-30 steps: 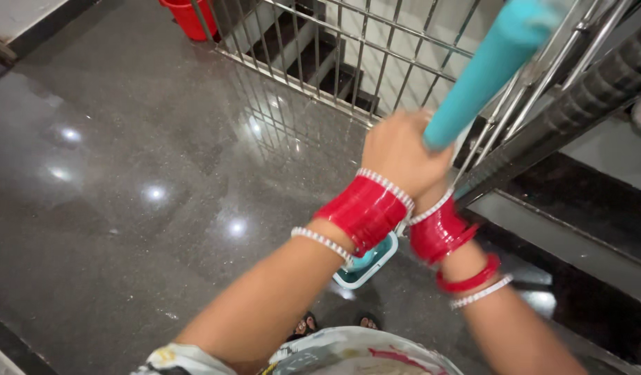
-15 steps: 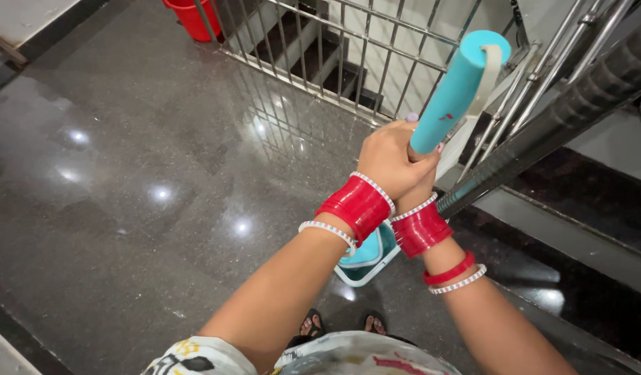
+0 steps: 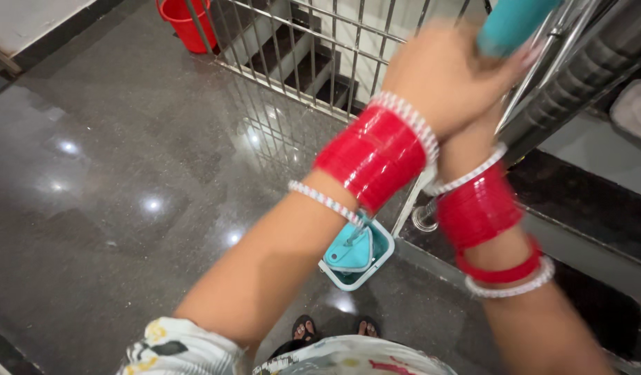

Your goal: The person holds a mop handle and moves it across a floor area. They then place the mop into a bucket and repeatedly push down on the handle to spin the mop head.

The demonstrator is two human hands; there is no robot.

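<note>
Since half a second ago both hands have come up and nearer the camera, so they fill the upper right of the view and blur; the teal mop handle (image 3: 513,24), whose rounded end showed whole then, is now cut off by the top edge.

At the far left a red plastic bucket (image 3: 183,23) stands on the dark polished stone floor (image 3: 112,208), which is speckled and glossy, throwing back small round ceiling lights. Just right of the bucket runs a metal railing (image 3: 313,62) of thin grey upright bars, with stair steps dropping away behind it.

Near the middle, low by the person's sandalled feet, sits a teal mop bucket (image 3: 355,253), squarish with rounded corners and a pale rim, a wedge-shaped insert inside it.

The left hand (image 3: 445,76) is clenched over the smooth cylindrical handle, its wrist stacked with shiny red bangles (image 3: 376,156) edged in beaded white bands. The right hand (image 3: 473,142) sits just below and behind it, mostly hidden; whether its fingers close on the handle cannot be told. Its forearm carries a like stack of red bangles. At the far right a ribbed dark handrail slants past the hands.
</note>
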